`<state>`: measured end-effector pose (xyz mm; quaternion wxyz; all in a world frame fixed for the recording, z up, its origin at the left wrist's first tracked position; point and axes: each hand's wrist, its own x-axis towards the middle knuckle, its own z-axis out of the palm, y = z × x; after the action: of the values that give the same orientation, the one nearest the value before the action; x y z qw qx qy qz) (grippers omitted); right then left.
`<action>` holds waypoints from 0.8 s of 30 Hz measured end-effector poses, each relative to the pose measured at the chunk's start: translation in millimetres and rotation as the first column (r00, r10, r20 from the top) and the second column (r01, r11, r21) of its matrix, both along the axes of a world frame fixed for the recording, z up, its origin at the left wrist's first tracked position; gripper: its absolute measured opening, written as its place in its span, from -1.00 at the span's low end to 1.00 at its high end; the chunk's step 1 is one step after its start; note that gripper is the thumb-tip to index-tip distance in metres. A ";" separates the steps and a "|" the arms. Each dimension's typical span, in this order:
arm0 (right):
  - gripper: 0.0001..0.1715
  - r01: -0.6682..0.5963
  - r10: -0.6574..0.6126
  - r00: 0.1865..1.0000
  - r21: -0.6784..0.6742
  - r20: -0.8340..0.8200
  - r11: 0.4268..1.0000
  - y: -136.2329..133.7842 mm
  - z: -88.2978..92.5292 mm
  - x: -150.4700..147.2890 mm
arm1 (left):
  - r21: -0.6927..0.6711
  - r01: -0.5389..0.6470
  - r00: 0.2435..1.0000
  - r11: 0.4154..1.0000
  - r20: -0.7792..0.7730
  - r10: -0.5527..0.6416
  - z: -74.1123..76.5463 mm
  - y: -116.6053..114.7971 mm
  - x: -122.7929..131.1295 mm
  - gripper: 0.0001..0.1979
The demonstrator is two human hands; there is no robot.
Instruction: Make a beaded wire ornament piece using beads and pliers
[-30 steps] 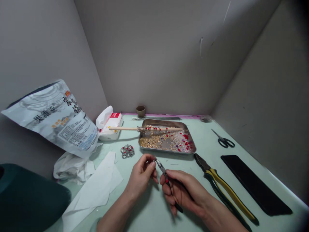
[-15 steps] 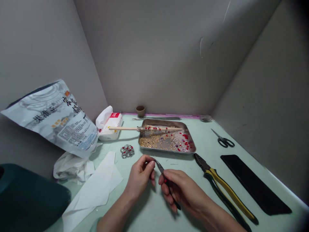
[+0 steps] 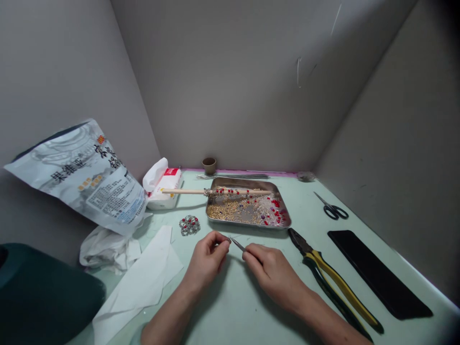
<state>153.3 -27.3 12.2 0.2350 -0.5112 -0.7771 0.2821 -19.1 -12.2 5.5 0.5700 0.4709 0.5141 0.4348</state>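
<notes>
Head view, looking down on a pale green table [image 3: 305,206]. Grips small pliers [image 3: 238,245] in the right hand [image 3: 273,273], fingers closed over the handles, these hidden inside the fist, only the thin nose showing and pointing left, low over the near middle of the table. Pinches thumb and forefinger of the left hand [image 3: 206,258] tight together right at that nose; anything between them too small to make out. Just beyond the hands, a metal tray [image 3: 247,224] strewn with gold, red and clear beads, with a wooden stick [image 3: 187,191] laid across its far edge, threaded with red beads, its left end over a tissue pack [image 3: 163,184]. Left of the tray and far-left of the left hand, a small beaded ring piece [image 3: 189,224]. Right of the right hand, near but apart, large pliers with yellow handles [image 3: 334,282]; farther right a flat black slab [image 3: 377,273], and beyond both, scissors [image 3: 332,210]. At the far wall, a small brown cup [image 3: 209,165]. Along the left, a printed bag [image 3: 82,177] leaning on the wall, crumpled plastic [image 3: 104,249] beneath it, and a white paper sheet [image 3: 143,282] beside the left forearm.
</notes>
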 end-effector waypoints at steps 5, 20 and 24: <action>-0.62 -0.005 0.004 0.999 0.035 0.045 0.999 -0.5 1.2 0.2 | -0.010 -0.013 0.998 1.000 0.064 0.014 -0.1 1.0 0.1 -0.68; -0.69 0.014 -0.070 0.969 0.232 0.236 0.973 -51.2 -15.5 10.5 | 0.055 0.010 0.999 0.998 0.040 -0.012 -4.5 -1.1 0.6 -0.66; -0.63 0.187 -0.325 0.909 0.442 0.261 0.877 -49.5 -22.6 54.7 | 0.088 0.027 0.999 0.996 0.028 -0.030 -7.1 -0.3 -0.9 -0.68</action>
<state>207.9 -76.8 -10.4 0.2398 -0.5901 -0.7708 -0.0088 -20.0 -12.5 -1.7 0.5624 0.4962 0.4793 0.4558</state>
